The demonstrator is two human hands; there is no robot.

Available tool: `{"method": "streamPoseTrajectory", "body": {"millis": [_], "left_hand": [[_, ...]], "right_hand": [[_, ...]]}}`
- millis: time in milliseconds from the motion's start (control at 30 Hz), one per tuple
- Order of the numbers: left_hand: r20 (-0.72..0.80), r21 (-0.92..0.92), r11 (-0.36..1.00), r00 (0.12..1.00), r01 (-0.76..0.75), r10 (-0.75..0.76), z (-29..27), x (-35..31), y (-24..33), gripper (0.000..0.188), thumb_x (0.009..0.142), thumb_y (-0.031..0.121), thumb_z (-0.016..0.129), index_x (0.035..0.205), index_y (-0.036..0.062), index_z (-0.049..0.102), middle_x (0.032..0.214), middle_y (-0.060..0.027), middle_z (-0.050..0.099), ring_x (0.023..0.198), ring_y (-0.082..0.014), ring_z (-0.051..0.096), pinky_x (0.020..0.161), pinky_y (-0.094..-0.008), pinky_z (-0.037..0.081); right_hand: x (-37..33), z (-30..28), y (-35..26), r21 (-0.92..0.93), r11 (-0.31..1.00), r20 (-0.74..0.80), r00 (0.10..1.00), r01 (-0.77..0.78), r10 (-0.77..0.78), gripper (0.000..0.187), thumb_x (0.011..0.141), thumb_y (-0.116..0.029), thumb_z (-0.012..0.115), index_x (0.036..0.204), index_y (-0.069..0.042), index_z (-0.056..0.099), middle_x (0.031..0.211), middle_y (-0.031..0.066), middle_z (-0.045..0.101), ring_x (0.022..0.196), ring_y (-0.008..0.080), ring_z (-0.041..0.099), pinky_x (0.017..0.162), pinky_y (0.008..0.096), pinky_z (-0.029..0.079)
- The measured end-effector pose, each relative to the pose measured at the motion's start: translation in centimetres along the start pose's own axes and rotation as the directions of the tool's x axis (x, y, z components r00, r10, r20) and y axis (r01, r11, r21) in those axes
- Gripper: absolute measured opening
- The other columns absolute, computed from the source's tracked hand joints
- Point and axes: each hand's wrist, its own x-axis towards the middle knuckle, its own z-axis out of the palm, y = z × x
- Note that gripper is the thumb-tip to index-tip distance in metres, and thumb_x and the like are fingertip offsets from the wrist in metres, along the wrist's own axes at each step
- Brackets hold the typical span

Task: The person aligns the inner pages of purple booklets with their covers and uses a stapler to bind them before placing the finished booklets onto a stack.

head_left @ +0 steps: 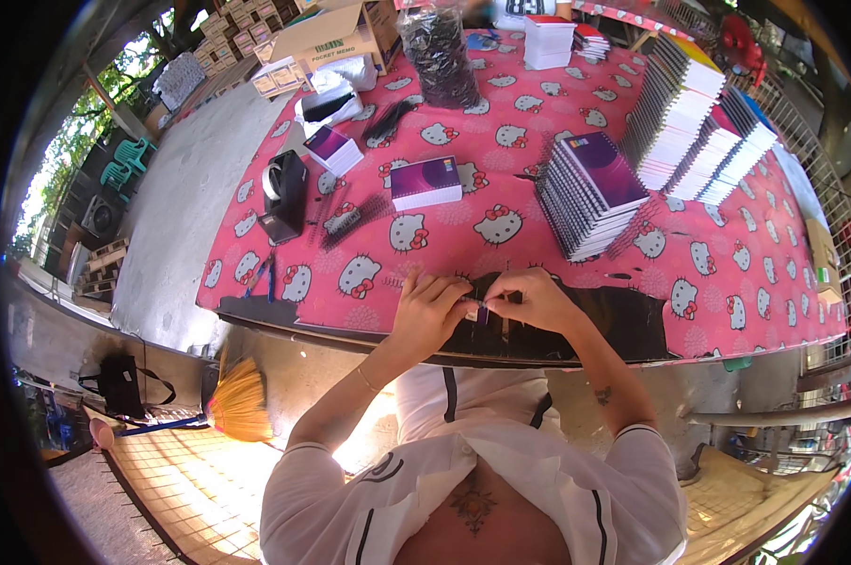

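Observation:
At the near edge of the table, both hands hold a small purple-covered notebook [483, 315], mostly hidden by the fingers. My left hand [431, 307] is closed on its left side, while my right hand [533, 300] pinches at its upper right edge. Whether a binding coil is in the pinch is too small to tell. Beyond them lie a purple-topped stack of pages [425, 183] and a second such stack [333, 151]. Dark binding coils [352, 222] lie loose left of these. To the right, spiral notebooks [590, 198] with purple covers stand in a stack.
A black tape dispenser [283, 196] and slim tools [262, 278] are at the table's left. Taller notebook stacks [672, 108] rise far right. A clear bag of black coils [438, 58] and a cardboard box [341, 42] stand at the back. A broom [239, 400] is below left.

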Motion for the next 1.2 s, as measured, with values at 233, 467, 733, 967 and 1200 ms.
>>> {"method": "streamPoseTrajectory", "body": {"millis": [233, 467, 733, 967, 1200], "left_hand": [[0.081, -0.046, 0.994, 0.991, -0.102, 0.106, -1.1, 0.7, -0.3, 0.024, 0.083, 0.025, 0.076, 0.098, 0.0077, 0.069, 0.091, -0.0077, 0.066, 0.087, -0.0289, 0.062, 0.081, -0.0422, 0.044], [0.072, -0.050, 0.967, 0.965, -0.250, 0.253, -3.7, 8.1, 1.9, 0.020, 0.077, 0.009, 0.071, 0.096, 0.0039, 0.067, 0.079, -0.0087, 0.059, 0.077, -0.0285, 0.059, 0.073, -0.0419, 0.041], [-0.273, -0.366, 0.775, 0.856, -0.515, 0.440, 4.2, 22.8, 3.4, 0.027, 0.081, -0.001, 0.068, 0.107, 0.0042, 0.073, 0.118, -0.0097, 0.072, 0.119, -0.0312, 0.064, 0.104, -0.0457, 0.046], [-0.217, -0.417, 0.797, 0.899, -0.437, 0.380, 5.7, 21.5, 3.0, 0.026, 0.086, 0.002, 0.065, 0.111, 0.0046, 0.073, 0.122, -0.0147, 0.070, 0.120, -0.0322, 0.064, 0.108, -0.0472, 0.045], [-0.020, 0.059, 0.997, 0.998, -0.053, 0.055, 1.4, 11.9, -15.0, 0.027, 0.083, 0.013, 0.075, 0.110, 0.0044, 0.073, 0.111, -0.0160, 0.071, 0.102, -0.0348, 0.069, 0.087, -0.0413, 0.058]], "right_hand": [[0.3, 0.8, -0.2, -0.029, 0.998, -0.079, 0.995, 0.064, -0.066, 0.018, 0.079, -0.017, 0.078, 0.080, -0.004, 0.065, 0.076, 0.0079, 0.066, 0.066, 0.0244, 0.064, 0.061, 0.0349, 0.049], [-1.5, -1.7, -3.9, -0.243, 0.969, -0.588, 0.801, -0.039, -0.115, 0.020, 0.079, -0.019, 0.078, 0.092, -0.008, 0.067, 0.095, 0.0119, 0.069, 0.090, 0.0317, 0.067, 0.079, 0.0407, 0.052], [-5.3, -15.8, 3.1, 0.203, 0.979, -0.666, 0.736, 0.022, 0.122, 0.072, 0.087, -0.013, 0.079, 0.147, 0.005, 0.044, 0.134, 0.0142, 0.060, 0.121, 0.0225, 0.058, 0.103, 0.0353, 0.046], [-5.1, -15.9, 2.6, 0.198, 0.972, -0.640, 0.734, -0.130, 0.228, 0.070, 0.087, -0.012, 0.079, 0.147, 0.003, 0.046, 0.127, 0.0100, 0.064, 0.112, 0.0147, 0.059, 0.097, 0.0302, 0.048], [-8.9, -11.5, -3.2, -0.154, 0.988, -0.846, 0.519, -0.014, -0.125, 0.048, 0.089, -0.015, 0.073, 0.132, 0.002, 0.059, 0.133, 0.0147, 0.062, 0.122, 0.0234, 0.058, 0.103, 0.0390, 0.044]]}}
